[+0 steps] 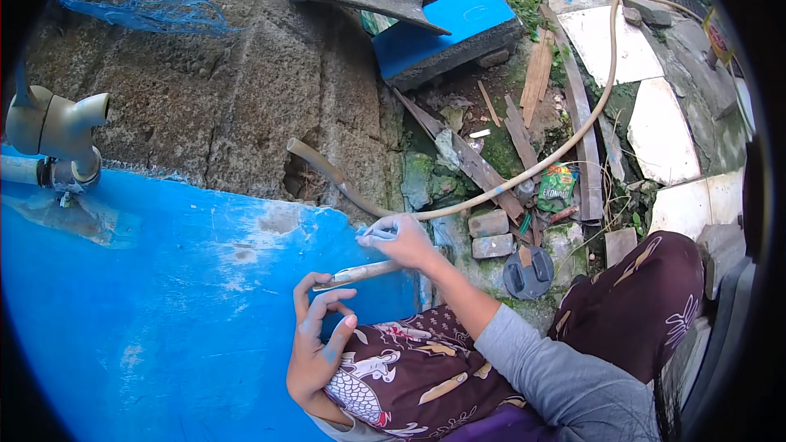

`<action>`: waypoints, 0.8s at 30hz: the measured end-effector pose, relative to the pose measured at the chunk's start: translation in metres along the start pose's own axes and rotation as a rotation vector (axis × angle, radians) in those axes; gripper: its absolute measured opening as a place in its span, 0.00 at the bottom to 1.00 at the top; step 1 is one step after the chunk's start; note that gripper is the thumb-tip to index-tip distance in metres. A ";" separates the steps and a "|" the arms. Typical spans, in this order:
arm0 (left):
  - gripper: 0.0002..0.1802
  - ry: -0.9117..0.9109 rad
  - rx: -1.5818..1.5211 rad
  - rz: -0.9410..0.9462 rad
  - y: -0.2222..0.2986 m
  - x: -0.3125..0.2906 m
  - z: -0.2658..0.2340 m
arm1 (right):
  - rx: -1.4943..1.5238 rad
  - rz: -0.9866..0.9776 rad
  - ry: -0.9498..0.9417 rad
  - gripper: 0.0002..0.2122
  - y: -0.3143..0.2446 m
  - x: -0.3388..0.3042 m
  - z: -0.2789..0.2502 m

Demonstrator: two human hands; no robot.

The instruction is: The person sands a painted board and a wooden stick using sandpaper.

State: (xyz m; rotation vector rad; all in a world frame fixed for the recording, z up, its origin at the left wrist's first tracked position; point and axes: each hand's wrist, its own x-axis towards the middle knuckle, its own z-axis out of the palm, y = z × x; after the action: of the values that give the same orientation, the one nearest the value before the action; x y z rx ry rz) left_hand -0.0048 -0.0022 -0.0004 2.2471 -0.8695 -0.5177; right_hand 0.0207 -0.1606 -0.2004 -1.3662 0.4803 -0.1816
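Grey-blue smears cover the fingers of both my hands. At the edge of the blue surface (196, 303), my left hand (315, 344) has its index and middle fingers around one end of a slim, pale, stick-like piece (364, 272). Its thumb stands apart from them. The piece slants up to the right, its other end reaching the underside of my right hand (403, 243); whether that hand touches it I cannot tell. My right fingers are bent and pressed together above the blue surface, and what is in them, if anything, is hidden.
A tan hose (524, 173) runs from the rough wall (237, 106) toward the far right. A pipe fitting (70, 127) juts in at left. Beyond my patterned clothing (622, 311) lie bricks (491, 245), planks (540, 74), a green packet (558, 183), white slabs (663, 127) and a blue-topped block (454, 29).
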 end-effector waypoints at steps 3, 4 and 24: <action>0.17 -0.014 -0.001 0.000 0.001 0.004 0.004 | -0.326 0.154 0.171 0.14 0.022 0.009 -0.020; 0.17 -0.016 0.003 0.005 0.001 0.005 0.005 | -0.322 0.150 0.175 0.14 0.027 0.010 -0.017; 0.17 -0.027 -0.007 -0.003 0.001 0.005 0.005 | -0.016 0.000 -0.004 0.14 0.030 0.005 0.008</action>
State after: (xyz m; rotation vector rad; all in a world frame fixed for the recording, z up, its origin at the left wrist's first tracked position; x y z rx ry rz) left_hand -0.0046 -0.0087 -0.0036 2.2406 -0.8768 -0.5524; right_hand 0.0247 -0.1491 -0.2293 -1.3816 0.4791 -0.1757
